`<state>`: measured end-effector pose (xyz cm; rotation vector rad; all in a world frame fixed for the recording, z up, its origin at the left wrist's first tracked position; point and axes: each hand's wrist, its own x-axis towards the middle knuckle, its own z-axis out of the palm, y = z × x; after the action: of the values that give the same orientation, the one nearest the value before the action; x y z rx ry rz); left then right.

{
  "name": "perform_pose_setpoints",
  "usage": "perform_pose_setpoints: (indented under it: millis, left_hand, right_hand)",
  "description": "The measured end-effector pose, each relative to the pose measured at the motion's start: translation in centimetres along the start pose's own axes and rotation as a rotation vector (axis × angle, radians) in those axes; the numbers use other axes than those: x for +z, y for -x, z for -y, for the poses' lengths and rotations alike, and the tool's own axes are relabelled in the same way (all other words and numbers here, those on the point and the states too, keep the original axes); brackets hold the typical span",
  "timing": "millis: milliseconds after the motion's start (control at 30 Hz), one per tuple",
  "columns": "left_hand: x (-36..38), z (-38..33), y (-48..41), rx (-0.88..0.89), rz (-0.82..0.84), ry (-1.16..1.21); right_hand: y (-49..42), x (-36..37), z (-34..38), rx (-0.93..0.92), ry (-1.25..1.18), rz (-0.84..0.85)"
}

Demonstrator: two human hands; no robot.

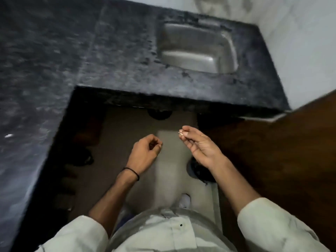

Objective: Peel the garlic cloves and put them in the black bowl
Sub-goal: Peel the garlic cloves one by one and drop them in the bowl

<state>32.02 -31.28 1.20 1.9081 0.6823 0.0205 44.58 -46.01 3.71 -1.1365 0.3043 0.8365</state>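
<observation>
Fingers (187, 129) of right hand (200, 148) pinch one thin sliver (179, 132); left hand (145, 152) curled.

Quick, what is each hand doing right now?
Left hand: fingers curled; whether it holds anything cannot be told.
Right hand: pinches a tiny pale scrap.

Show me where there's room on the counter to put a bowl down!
The big dark counter left of the sink is bare, apart from a small white speck near its left edge. The strip between the sink and the counter's front edge is bare too, but narrow. The sink fills most of the right end.
</observation>
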Motion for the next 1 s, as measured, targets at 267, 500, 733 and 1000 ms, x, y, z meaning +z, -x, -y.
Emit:
perform_pose_setpoints:
  millis: [267, 500, 733, 1000]
  left_hand:
    - [19.4, -6.5, -2.4, 0.035, 0.373, -0.033]
    - [29.8, -3.7, -6.3, -0.024, 0.442, -0.029]
    - [38.5, 7.8, -12.3, -0.100, 0.393, -0.074]
    - [45.1, 19.6, -18.3, -0.133, 0.434, -0.120]
  right_hand:
    - [1.3, -22.6, 4.9, -0.053, -0.202, -0.292]
    - [-4.2, -33.2, 1.9, 0.025, -0.251, -0.387]
    - [-14.5, -42.1, -7.0, 0.126, -0.178, -0.469]
    - [-26.3, -47.7, -15.0, 0.221, 0.069, -0.582]
